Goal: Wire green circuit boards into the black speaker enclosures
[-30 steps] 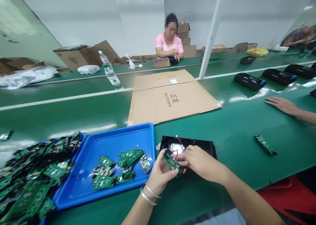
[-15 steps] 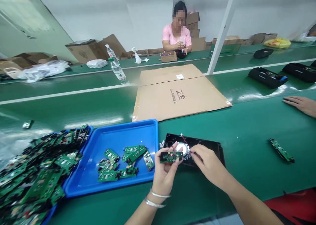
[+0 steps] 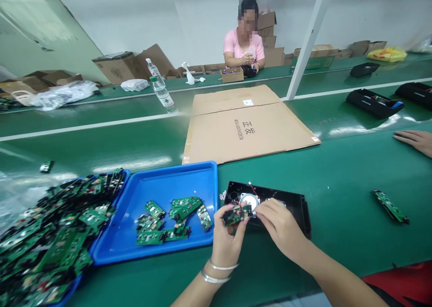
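Note:
My left hand [image 3: 227, 242] grips a small green circuit board [image 3: 237, 215] by its edges, with a short red wire looping over its top. Close to the board's right end, the fingertips of my right hand [image 3: 281, 224] are pinched together; whatever they hold is too small and hidden to name. Both hands are over a black speaker housing [image 3: 293, 208] that lies on the green bench. Inside it a round silver speaker [image 3: 249, 202] shows, partly covered by the board, and a thin red wire with a white connector [image 3: 250, 184] sticks up at the back rim.
Left of the housing stands a blue tray [image 3: 155, 170] with several boards, beside a heaped pile of boards [image 3: 57, 239]. A single board [image 3: 390, 206] lies to the right. Behind are flattened cardboard [image 3: 219, 136] and a water bottle [image 3: 164, 96]. Another person's hand [image 3: 416, 140] rests at right.
My right hand has moved slightly left, bringing its pinched fingertips closer to the board. The board in my left hand has tilted and shifted a little to the right.

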A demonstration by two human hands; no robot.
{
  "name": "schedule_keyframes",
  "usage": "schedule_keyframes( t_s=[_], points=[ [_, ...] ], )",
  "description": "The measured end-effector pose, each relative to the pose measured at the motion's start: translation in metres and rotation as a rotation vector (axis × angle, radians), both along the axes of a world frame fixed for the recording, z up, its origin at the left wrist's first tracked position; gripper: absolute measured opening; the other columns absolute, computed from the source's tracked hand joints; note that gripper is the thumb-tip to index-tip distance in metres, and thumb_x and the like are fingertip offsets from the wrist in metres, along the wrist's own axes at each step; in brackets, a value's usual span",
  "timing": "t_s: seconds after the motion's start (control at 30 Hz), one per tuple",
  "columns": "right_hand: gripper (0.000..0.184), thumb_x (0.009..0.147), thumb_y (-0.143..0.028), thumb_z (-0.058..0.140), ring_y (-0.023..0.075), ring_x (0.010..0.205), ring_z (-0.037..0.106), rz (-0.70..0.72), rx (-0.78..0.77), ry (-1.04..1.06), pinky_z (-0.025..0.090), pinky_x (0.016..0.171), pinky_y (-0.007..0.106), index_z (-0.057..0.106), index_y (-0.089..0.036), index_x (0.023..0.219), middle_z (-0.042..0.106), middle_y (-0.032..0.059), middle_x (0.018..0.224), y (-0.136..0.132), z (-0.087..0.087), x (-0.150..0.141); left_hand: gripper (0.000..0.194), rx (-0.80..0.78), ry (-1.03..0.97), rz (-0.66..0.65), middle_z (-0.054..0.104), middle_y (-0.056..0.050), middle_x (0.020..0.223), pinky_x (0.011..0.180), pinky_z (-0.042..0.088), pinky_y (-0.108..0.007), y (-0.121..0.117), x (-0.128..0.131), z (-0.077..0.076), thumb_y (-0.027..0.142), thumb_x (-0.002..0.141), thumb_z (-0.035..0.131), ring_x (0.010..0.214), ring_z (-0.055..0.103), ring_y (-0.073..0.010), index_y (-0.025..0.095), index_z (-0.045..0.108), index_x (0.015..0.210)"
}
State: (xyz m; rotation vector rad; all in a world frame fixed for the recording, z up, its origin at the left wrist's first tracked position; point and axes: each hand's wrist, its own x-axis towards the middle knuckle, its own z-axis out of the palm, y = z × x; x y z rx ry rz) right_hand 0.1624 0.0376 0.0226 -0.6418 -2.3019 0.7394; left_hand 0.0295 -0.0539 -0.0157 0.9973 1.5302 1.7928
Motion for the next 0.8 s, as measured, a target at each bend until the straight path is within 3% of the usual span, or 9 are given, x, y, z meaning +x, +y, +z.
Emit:
schedule_keyframes(
  t_s=[0.2,0.3,0.43,0.67,0.8],
  points=[
    [0.021,0.094,-0.014,0.039,0.016,0.071,0.049,0.041,0.044,-0.081,0.042,0.062,0.029,0.058,-0.017,0.086,0.058,0.004,0.077,-0.002,0.0,-0.003,0.036,0.03,0.314,-0.053,0.058,-0.015,0.118,0.083,0.058,-0.036,-0.005,-0.004,-0.009,0.014,0.086,0.056,0.11,0.061,-0.0258,0.021,0.039,0.118],
    [0.021,0.094,-0.014,0.039,0.0157,0.07,0.048,0.059,0.057,-0.104,0.041,0.063,0.029,0.057,-0.017,0.084,0.057,0.0037,0.077,-0.001,-0.001,-0.003,0.037,0.036,0.39,-0.104,0.057,-0.015,0.12,0.085,0.057,-0.036,-0.006,-0.006,-0.005,0.014,0.089,0.051,0.113,0.059,-0.0249,0.022,0.038,0.122],
    [0.023,0.094,-0.015,0.039,0.0153,0.068,0.046,0.062,0.099,-0.134,0.04,0.061,0.028,0.057,-0.017,0.08,0.055,0.0034,0.074,0.0,-0.002,-0.002,0.033,0.015,0.472,-0.061,0.062,-0.013,0.116,0.087,0.056,-0.034,-0.006,-0.006,0.002,0.013,0.091,0.044,0.109,0.061,-0.0217,0.021,0.04,0.123],
    [0.022,0.094,-0.015,0.039,0.015,0.07,0.05,0.036,0.107,-0.131,0.042,0.062,0.026,0.058,-0.017,0.084,0.055,0.0039,0.076,-0.001,-0.002,-0.003,0.03,0.029,0.668,-0.033,0.068,-0.007,0.102,0.078,0.058,-0.028,-0.001,-0.008,0.018,0.011,0.09,0.047,0.091,0.069,-0.0175,0.021,0.048,0.118],
    [0.022,0.093,-0.014,0.04,0.0153,0.07,0.051,0.039,0.096,-0.119,0.044,0.062,0.027,0.058,-0.017,0.082,0.056,0.004,0.075,-0.002,-0.001,-0.003,0.027,0.015,0.655,-0.024,0.069,-0.008,0.1,0.077,0.058,-0.027,0.0,-0.006,0.023,0.011,0.09,0.046,0.091,0.069,-0.0183,0.02,0.049,0.115]
  ],
)
